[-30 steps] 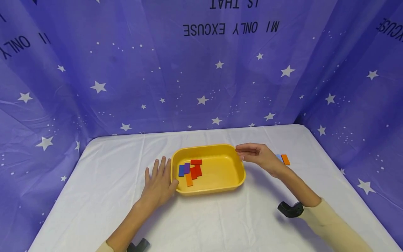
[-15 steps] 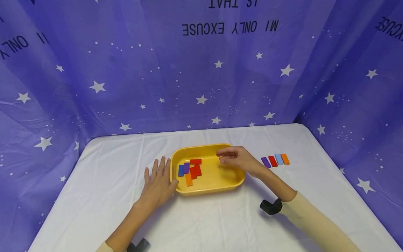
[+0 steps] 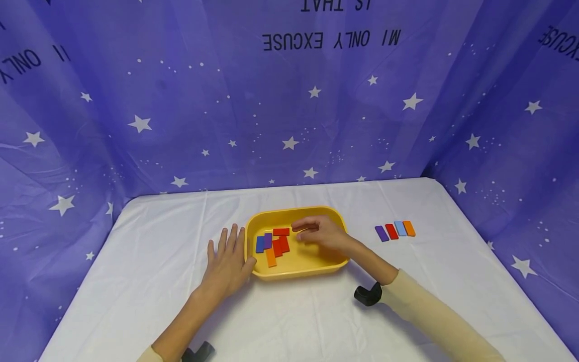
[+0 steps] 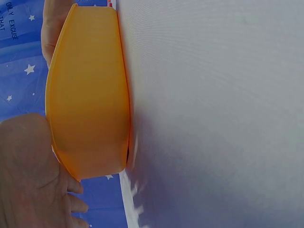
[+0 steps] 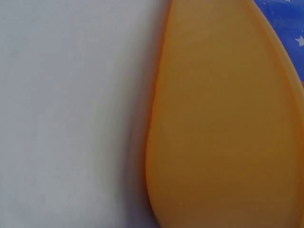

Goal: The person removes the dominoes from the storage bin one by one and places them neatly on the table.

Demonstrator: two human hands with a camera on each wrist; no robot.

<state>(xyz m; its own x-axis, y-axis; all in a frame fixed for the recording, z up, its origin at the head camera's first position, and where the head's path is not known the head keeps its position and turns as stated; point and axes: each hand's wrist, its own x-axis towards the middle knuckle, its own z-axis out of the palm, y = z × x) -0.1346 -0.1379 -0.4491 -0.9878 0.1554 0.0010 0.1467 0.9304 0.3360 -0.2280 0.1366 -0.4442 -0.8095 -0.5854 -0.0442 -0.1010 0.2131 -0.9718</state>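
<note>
A yellow tray stands on the table, its outer wall filling much of both wrist views. Inside, towards its left end, lie a blue tile, a purple tile, an orange tile and three red tiles. My left hand is at the tray's left side, fingers straight and spread, thumb at the rim. Over the tray's right half hovers my right hand, fingers loosely bent, with nothing visible between them; its fingertips are just right of the red tiles. The right wrist view does not show this hand.
Right of the tray, a row of tiles lies on the white tablecloth: purple, red, light blue and orange. A blue star-printed curtain rises behind the table and at both sides.
My right hand has moved left from the tray's right rim to above its inside, uncovering the purple and red tiles of the row. My left hand stays in place.
</note>
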